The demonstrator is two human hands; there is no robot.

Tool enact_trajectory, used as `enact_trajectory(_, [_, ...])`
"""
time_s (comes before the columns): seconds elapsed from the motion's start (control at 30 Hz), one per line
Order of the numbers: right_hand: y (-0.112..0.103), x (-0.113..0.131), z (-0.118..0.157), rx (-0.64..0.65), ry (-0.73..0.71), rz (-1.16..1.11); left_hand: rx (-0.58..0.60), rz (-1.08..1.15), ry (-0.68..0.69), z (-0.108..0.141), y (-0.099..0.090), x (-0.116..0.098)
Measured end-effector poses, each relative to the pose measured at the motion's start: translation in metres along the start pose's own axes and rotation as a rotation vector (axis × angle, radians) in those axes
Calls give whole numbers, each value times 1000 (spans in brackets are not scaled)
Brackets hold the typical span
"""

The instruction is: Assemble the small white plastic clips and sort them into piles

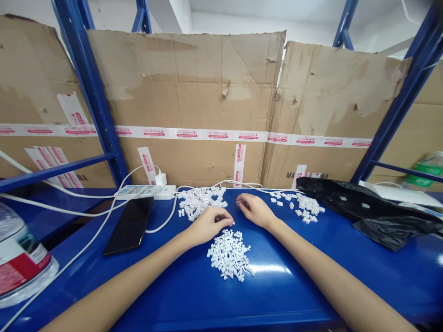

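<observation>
Three groups of small white plastic parts lie on the blue tabletop. The near pile of small peg-like pieces sits just below my left hand. That hand is closed in a pinch, with a tiny white piece showing at its fingertips. Behind it spreads a heap of white blocky pieces. Across a small gap, my right hand is closed with curled fingers; a speck of white shows by its fingertips, too small to name. Farther right lie more white blocky pieces, apart from that hand.
At left, a black phone lies near a white power strip with trailing cables. A large plastic bottle stands at the left edge. A black plastic bag lies at right. Cardboard sheets and blue posts border the back.
</observation>
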State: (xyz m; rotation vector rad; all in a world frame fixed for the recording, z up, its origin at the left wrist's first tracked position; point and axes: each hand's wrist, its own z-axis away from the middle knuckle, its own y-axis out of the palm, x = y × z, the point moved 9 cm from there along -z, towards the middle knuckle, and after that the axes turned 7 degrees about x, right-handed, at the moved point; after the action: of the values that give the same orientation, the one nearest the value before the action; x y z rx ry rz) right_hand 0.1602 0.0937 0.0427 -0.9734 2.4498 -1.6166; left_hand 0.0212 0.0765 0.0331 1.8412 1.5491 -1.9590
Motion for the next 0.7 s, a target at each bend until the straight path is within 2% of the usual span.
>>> enact_trajectory(0.1, [-2,-2,0,-28,1,-64,-77,67,-15,1,-6,3])
enact_trajectory(0.27, [-2,-5,-1,-69,26,-264,-135,253,-52,-2,-12,20])
enact_trajectory(0.47, [13,-4,-2,-22,69,-559,-191,384,-94,-5,-19,37])
enact_trajectory(0.7, [19,3,-2,-7,88,-704,-205,446,-109,-8,-19,44])
